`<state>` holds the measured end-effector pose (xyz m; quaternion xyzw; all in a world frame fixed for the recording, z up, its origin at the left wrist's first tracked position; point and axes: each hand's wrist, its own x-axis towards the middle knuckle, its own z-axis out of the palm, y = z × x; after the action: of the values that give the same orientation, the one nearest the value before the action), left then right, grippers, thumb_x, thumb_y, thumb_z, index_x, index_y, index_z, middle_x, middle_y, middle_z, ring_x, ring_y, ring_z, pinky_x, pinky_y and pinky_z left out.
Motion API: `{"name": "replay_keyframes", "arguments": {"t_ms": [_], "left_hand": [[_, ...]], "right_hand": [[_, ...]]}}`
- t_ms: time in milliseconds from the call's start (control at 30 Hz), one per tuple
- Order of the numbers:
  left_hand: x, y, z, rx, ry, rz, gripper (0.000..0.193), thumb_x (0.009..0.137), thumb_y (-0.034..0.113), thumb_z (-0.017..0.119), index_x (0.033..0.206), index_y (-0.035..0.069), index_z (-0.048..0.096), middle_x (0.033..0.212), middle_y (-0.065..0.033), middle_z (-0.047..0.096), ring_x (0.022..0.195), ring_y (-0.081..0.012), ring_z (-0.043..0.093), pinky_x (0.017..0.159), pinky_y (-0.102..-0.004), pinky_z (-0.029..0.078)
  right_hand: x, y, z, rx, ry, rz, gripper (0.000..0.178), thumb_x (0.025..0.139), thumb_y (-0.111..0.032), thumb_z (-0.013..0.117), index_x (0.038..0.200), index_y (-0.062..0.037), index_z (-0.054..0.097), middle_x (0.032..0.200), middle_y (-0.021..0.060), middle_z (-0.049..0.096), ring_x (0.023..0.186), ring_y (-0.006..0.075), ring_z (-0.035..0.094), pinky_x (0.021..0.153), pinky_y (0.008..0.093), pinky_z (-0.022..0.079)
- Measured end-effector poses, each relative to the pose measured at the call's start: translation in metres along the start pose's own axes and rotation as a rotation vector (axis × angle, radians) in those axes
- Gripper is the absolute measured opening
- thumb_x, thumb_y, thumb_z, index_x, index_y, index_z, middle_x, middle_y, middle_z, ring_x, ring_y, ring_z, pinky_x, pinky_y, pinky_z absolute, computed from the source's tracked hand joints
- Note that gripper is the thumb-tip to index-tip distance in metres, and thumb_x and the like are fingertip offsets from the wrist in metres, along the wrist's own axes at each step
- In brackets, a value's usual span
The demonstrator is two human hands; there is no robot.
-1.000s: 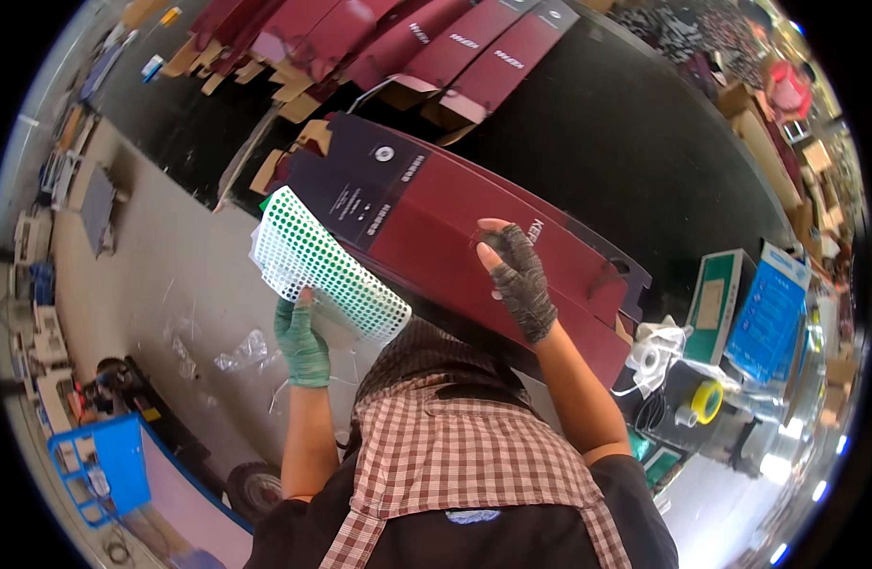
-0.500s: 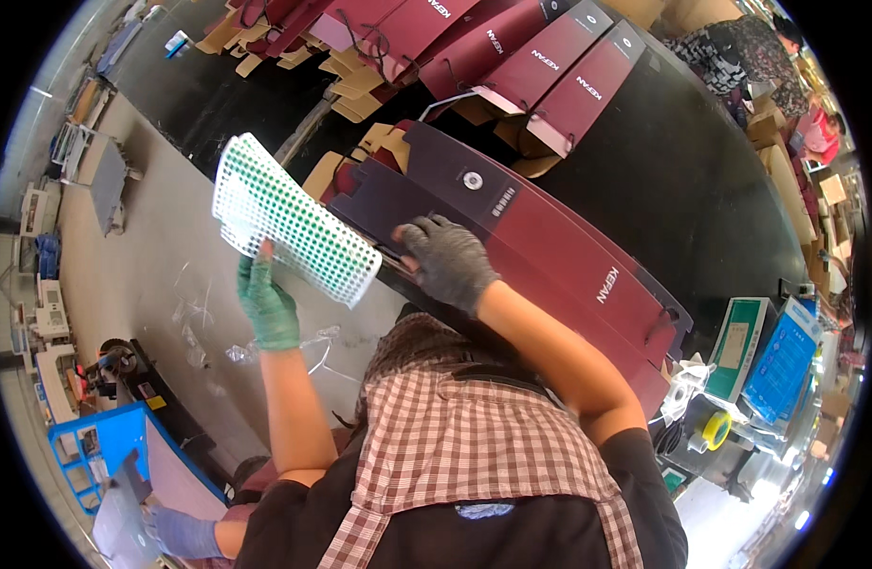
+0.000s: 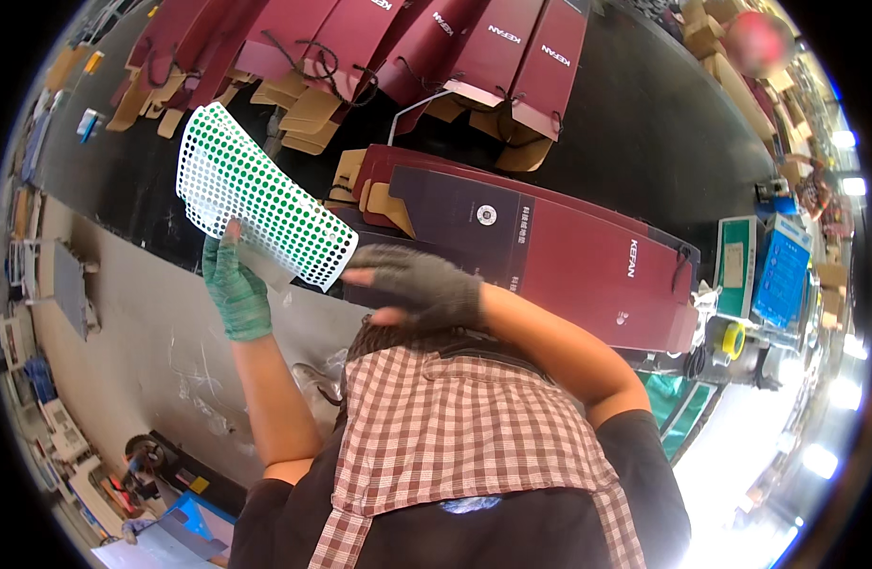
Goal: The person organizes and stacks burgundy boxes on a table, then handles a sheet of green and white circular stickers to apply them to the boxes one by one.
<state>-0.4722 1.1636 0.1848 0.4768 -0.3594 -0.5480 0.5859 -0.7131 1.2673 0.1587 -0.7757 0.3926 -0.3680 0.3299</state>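
In a green fingerless glove, my left hand (image 3: 237, 289) grips the lower edge of a curved sheet of round dot stickers (image 3: 260, 204); its dots are green and black on white. My right hand (image 3: 422, 289), in a dark grey fingerless glove and slightly blurred, is beside the sheet's right corner, thumb and fingers apart. Whether a fingertip touches the sheet, I cannot tell. Beneath and beyond this hand, a maroon and dark purple flattened carton (image 3: 578, 256) lies on the black table, with a similar one partly under it.
Several maroon bags (image 3: 483, 57) with black cord handles and open cardboard flaps lie across the far side of the black table (image 3: 644, 133). A green and white box (image 3: 736, 266), a blue box (image 3: 782, 275) and a yellow tape roll (image 3: 733, 341) sit at the right.
My right hand has left the carton and come left to the sheet's corner. The sheet and my left hand sit slightly farther left in view, and the view itself has turned.
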Motion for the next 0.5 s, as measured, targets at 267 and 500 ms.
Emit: {"name": "replay_keyframes", "arguments": {"t_ms": [267,500], "left_hand": [[0.030,-0.009,0.055,0.058,-0.366,-0.140,0.037,0.082,0.022,0.069,0.111,0.000,0.061,0.105,-0.0032,0.062,0.093,-0.0135,0.057,0.085,-0.0294,0.043],[-0.015,-0.024,0.127,0.000,-0.761,-0.356,0.028,0.087,0.019,0.065,0.109,0.001,0.064,0.099,-0.0019,0.066,0.087,-0.0111,0.060,0.082,-0.0257,0.047]], "right_hand": [[-0.088,-0.009,-0.120,0.236,0.951,0.714,0.015,0.090,-0.011,0.059,0.103,-0.0055,0.064,0.093,0.0007,0.062,0.088,0.0099,0.056,0.081,0.0249,0.046],[-0.068,-0.064,-0.098,0.348,0.824,0.642,0.021,0.088,-0.014,0.064,0.108,-0.0064,0.063,0.092,0.0023,0.063,0.084,0.0096,0.056,0.079,0.0236,0.046]]}}
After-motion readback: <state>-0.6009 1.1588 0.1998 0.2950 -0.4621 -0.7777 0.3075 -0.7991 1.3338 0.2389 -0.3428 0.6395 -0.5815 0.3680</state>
